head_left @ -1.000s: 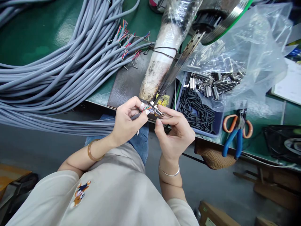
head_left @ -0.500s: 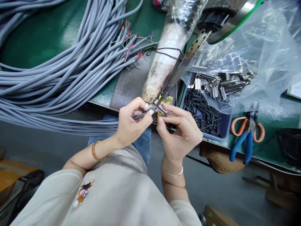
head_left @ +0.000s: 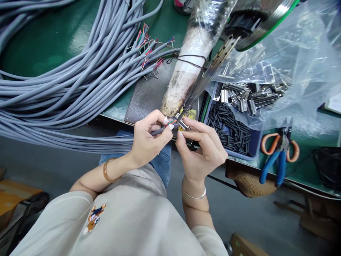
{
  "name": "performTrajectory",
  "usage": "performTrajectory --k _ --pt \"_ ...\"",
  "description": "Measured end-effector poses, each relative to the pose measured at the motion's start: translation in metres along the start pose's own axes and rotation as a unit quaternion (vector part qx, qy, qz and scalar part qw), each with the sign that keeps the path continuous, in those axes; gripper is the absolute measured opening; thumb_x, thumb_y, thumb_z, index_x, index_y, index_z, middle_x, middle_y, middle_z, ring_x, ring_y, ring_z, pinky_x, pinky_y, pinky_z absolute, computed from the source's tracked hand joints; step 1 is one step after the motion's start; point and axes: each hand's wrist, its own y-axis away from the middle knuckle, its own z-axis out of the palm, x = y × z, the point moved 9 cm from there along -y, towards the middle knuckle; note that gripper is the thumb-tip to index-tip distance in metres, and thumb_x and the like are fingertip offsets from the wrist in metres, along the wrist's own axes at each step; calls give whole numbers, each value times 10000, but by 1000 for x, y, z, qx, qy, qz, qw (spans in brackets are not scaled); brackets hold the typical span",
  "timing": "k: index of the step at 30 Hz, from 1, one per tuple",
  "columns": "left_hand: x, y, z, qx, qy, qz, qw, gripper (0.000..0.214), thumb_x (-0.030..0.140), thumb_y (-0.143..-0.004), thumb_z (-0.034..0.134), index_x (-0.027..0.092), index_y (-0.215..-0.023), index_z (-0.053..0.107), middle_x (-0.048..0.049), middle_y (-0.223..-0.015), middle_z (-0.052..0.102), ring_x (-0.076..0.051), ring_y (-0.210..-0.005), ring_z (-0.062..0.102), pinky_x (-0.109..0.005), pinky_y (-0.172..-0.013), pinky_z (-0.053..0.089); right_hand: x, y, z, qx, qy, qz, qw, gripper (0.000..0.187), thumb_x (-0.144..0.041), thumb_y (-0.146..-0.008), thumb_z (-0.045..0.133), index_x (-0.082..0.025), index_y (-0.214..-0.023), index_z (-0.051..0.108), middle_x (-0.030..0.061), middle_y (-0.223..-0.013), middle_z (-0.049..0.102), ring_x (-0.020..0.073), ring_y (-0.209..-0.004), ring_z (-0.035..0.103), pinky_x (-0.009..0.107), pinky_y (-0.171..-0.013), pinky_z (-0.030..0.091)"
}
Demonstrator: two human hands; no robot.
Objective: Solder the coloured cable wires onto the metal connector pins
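Note:
My left hand (head_left: 149, 138) pinches the stripped end of a grey cable (head_left: 157, 132), its thin coloured wires (head_left: 170, 123) fanning out past the fingertips. Opposite it, my right hand (head_left: 201, 145) is closed, thumb and fingers around a small metal multi-pin connector (head_left: 183, 125). The wire ends meet the connector's pin side; whether any wire is joined to a pin is too small to tell. Just above both hands is the tip of a soldering iron (head_left: 183, 108), mounted at a slant beside a white, plastic-wrapped tube (head_left: 183, 67) with brown scorch marks.
Many grey cables (head_left: 80, 89) with stripped ends lie at the left on the green table. To the right stand a blue bin (head_left: 255, 145) of short black tubes, a plastic bag of metal connectors (head_left: 247, 96), orange-handled scissors (head_left: 270, 142) and blue-handled pliers (head_left: 281, 167). A wire spool (head_left: 269, 28) hangs above.
My right hand has shifted slightly to the left, with its thumb a little higher by the connector. My left hand keeps its pinch on the cable almost unmoved.

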Motion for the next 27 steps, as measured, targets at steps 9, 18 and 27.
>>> performTrajectory --k 9,18,27 --pt "-13 1 2 -38 31 -65 997 214 192 -732 773 183 -698 562 24 -667 580 -57 -561 497 -161 -489 392 3 15 -2 12 44 -32 998 153 -120 -884 742 -242 -937 664 27 -1068 821 181 -931 801 298 -768 662" --pt "-8 3 -3 -8 34 -29 999 212 188 -764 773 184 -726 565 56 -634 544 -31 -502 436 -149 -485 394 0 11 0 7 27 -20 999 161 -109 -874 751 -236 -930 671 18 -1026 821 170 -902 794 301 -784 655" --pt "-1 0 -3 23 -4 9 1000 214 151 -745 741 190 -688 539 54 -620 522 -49 -537 487 -149 -491 398 2 12 3 6 35 -31 999 178 -113 -860 766 -246 -935 675 25 -1057 814 177 -922 780 306 -785 655"
